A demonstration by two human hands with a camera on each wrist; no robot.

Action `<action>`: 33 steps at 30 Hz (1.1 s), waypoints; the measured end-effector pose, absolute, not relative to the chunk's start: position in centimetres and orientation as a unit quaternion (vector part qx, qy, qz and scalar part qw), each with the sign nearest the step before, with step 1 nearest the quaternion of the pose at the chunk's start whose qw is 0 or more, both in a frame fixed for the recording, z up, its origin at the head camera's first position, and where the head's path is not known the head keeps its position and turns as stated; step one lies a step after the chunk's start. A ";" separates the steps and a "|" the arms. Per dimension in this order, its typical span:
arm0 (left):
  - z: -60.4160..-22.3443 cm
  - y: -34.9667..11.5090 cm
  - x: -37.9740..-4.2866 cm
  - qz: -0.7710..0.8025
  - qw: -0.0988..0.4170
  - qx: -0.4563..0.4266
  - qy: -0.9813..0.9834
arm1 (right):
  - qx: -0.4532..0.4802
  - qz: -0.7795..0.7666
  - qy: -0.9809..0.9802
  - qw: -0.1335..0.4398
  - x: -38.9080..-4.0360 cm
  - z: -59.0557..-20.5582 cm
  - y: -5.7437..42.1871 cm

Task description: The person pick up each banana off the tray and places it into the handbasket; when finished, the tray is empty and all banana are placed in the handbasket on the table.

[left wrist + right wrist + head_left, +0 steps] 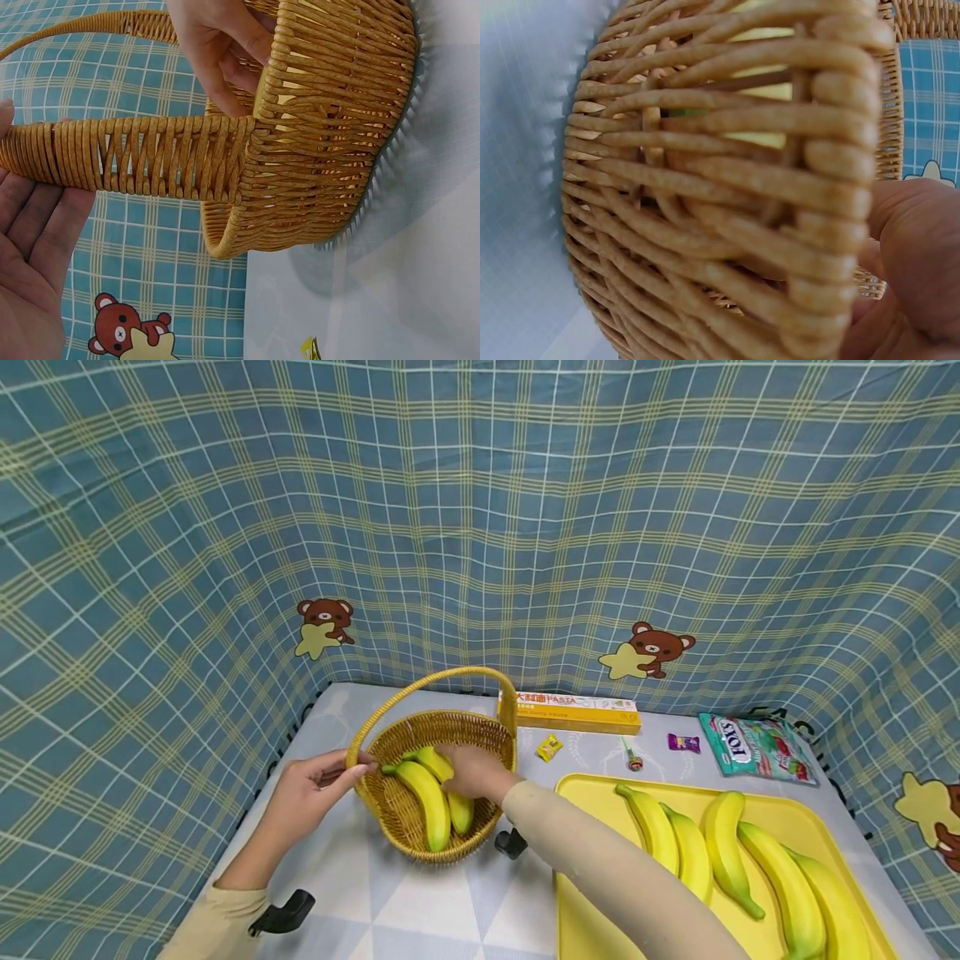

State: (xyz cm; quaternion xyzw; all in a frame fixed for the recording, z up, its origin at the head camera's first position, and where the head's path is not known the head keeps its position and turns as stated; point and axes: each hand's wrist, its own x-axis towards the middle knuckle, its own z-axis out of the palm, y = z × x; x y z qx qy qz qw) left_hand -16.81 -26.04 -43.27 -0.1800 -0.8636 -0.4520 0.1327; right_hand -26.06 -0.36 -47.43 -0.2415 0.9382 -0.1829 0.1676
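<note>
A wicker basket (468, 727) stands on the table, its tall handle (360, 735) arching over it. My left hand (311, 793) holds the handle's left side between thumb and fingers; in the left wrist view those fingers (49, 217) lie against the handle. Inside the basket are two yellow bananas side by side, a front one (426, 797) and one behind it (462, 814). My right hand (474, 772) reaches over the right rim and grips the rear banana around its middle, fingertips partly hidden. The right wrist view shows mostly woven wall, with the right hand (922, 262) beyond the rim.
A yellow tray (592, 785) with several bananas (723, 843) lies at the right, under the right forearm. Behind are a pasta box (573, 714), a yellow-wrapped candy (549, 747), a lollipop (634, 762), a purple-wrapped candy (684, 743) and a teal candy bag (757, 750). Checked cloth hangs behind.
</note>
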 end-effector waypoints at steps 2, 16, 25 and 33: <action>-43.3 -26.0 -16.8 -0.452 0.133 -0.181 -0.863 | -0.243 -0.183 0.938 0.164 -25.9 -47.5 -0.3; -43.2 -25.9 -16.7 -0.453 0.135 -0.186 -0.862 | -0.273 -0.211 0.931 0.123 -24.8 -46.4 2.1; -43.2 -25.6 -16.7 -0.466 0.144 -0.197 -0.851 | -0.278 -0.284 0.916 0.060 -22.3 -45.1 6.9; -43.3 -25.7 -16.6 -0.480 0.149 -0.208 -0.839 | -0.234 -0.323 0.917 0.030 -20.2 -44.8 12.6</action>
